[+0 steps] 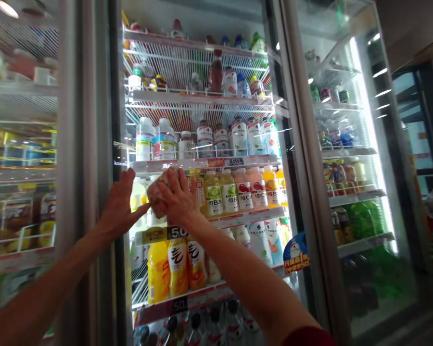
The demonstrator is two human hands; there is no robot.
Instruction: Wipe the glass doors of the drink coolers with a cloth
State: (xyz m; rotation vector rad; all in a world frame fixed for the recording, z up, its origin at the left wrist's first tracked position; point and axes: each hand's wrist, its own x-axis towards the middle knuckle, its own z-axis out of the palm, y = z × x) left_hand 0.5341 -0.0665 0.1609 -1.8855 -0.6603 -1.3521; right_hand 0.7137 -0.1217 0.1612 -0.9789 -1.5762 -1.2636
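My right hand (181, 201) presses a crumpled pinkish cloth (157, 198) flat to the glass door (198, 17) of a lit drinks fridge. Its fingers lie spread over the cloth. Beside it, my left hand (120, 204) is held up near the door's metal frame (100, 144), its fingers stretched out and its thumb pointing toward the cloth. Whether the left palm touches the frame or the glass, I cannot tell. Behind the glass, bottles with fruit labels (214, 192) stand in a row to the right of the cloth, and orange juice bottles (177, 266) are on the shelf below.
Wire shelves with price strips (209, 163) carry several rows of bottles. A round blue sticker (296, 252) is on the glass at the lower right. More glass-fronted fridge sections with drinks (16, 211) stand to the left and right (350, 178).
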